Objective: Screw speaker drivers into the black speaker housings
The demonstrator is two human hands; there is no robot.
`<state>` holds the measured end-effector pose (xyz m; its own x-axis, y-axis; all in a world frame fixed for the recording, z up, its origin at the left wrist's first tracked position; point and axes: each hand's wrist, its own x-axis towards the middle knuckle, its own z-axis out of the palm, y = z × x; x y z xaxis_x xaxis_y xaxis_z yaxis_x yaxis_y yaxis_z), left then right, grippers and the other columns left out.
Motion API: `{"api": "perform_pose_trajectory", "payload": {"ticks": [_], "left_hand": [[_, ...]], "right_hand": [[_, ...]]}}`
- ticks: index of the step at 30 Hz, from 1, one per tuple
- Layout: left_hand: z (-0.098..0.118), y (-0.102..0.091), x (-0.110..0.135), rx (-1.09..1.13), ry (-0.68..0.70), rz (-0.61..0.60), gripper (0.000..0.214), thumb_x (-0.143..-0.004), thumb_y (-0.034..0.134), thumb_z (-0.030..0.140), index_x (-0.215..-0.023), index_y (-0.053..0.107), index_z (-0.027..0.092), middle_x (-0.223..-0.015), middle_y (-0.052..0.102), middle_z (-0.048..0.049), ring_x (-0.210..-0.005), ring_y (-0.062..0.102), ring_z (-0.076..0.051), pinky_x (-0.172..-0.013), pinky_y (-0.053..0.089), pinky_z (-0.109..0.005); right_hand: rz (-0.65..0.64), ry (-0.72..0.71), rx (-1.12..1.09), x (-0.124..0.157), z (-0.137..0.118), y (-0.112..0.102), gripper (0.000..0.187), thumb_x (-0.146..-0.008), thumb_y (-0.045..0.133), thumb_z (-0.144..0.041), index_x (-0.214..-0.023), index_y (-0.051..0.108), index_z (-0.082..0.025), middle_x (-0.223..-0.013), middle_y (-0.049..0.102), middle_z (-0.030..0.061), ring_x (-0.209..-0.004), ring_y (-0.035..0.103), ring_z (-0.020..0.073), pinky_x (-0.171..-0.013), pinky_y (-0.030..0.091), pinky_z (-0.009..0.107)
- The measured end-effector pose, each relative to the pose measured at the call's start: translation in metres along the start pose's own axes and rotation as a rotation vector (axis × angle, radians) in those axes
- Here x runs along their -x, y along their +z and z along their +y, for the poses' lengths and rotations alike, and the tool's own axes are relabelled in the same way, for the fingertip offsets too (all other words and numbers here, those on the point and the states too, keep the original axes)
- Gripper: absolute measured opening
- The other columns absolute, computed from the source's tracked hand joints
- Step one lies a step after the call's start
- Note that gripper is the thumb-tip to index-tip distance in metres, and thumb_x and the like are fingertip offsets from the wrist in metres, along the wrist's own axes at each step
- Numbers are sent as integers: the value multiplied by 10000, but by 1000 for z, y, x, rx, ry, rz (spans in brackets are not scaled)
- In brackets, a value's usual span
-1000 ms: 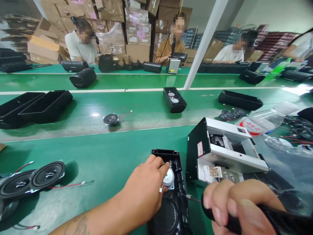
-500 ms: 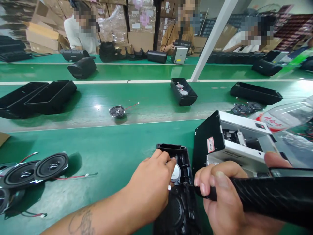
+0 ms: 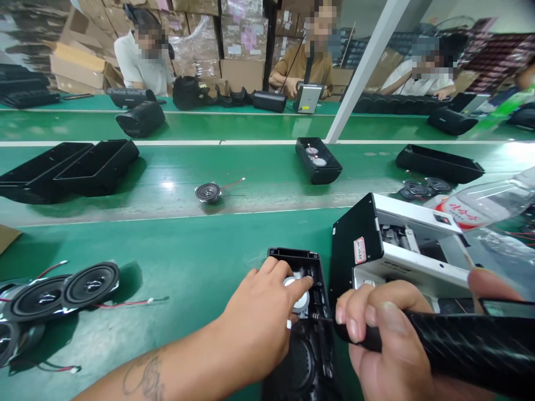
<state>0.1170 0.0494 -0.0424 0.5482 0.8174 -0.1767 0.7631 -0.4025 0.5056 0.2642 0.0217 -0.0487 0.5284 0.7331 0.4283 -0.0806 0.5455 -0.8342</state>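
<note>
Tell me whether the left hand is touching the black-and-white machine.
No, the left hand is at the speaker driver inside the open black housing, with a gap to the machine.

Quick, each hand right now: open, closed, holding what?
Left hand: fingers on the speaker in the case; grip cannot be told.
Right hand: closed, holding the screwdriver.
</note>
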Motion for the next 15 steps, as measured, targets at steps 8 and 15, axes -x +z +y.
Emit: {"api": "perform_pose_trajectory", "payload": {"ticks": [8, 15], "left_hand": [[-4, -1, 2, 52, 88, 71, 491, -841, 884, 121, -1265, 855, 369, -1585, 617, -101, -1534, 544, -356, -1397, 176, -721], [11, -4, -15, -423, 379, 8, 123, -1002, 794, 303, -1009, 871, 207, -1482, 709, -191, -1280, 680, -367, -1087, 584, -534]], "right_hand": [[-14, 30, -62, -5, -9, -4, 651, -968, 690, -73, -1494, 479, -394, -668, 622, -119, -470, 485, 169, -526, 525, 339], [-174, 24, -114, -16, -16, -41, 612, -1085, 678, -124, -1535, 482, -490, -744, 665, -97, -467, 525, 157, -515, 561, 340]]}}
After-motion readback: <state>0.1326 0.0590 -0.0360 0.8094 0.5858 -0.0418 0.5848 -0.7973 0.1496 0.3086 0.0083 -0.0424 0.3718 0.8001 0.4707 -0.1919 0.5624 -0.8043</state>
